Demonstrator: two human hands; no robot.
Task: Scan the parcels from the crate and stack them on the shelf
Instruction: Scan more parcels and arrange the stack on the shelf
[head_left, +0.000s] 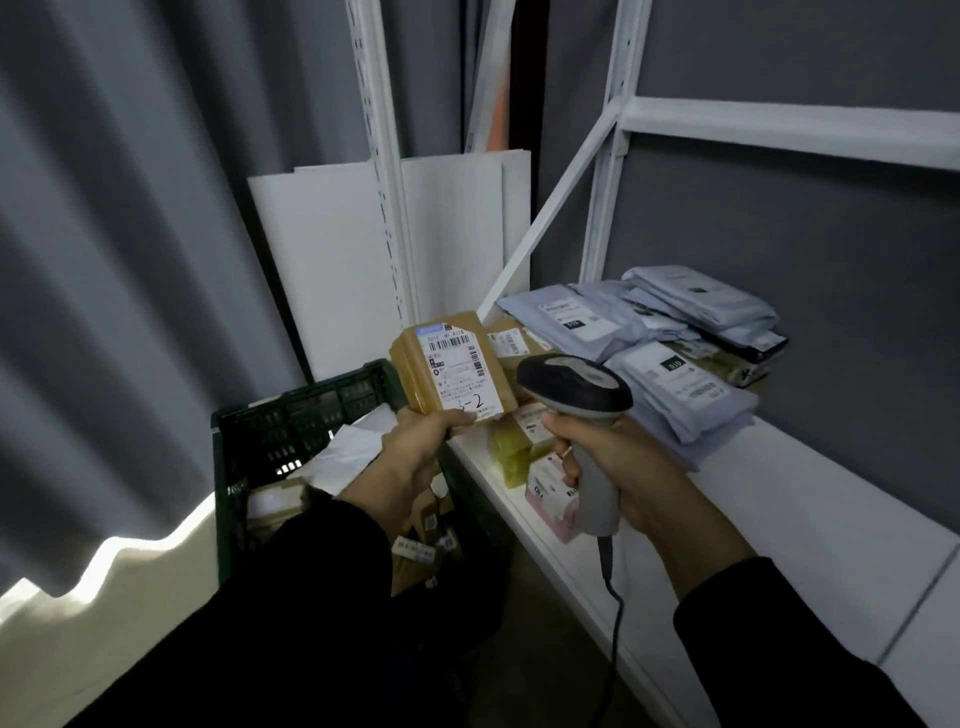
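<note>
My left hand (410, 457) holds a small brown taped parcel (449, 366) by its lower edge, its white shipping label facing me. My right hand (618, 467) grips the handle of a grey barcode scanner (576, 389), whose dark head points left toward the parcel. Below my left arm stands the dark green crate (260, 441), with several brown and white parcels inside. On the white shelf (779, 499) to the right lie stacked grey mailer bags (680, 389) and some brown boxes (509, 338).
A yellow packet (511, 452) and a pink packet (550, 499) lie near the shelf's front edge. White boards (332, 270) lean against the grey curtain behind the crate. White shelf uprights (384, 156) rise at centre. The scanner cable (615, 613) hangs down.
</note>
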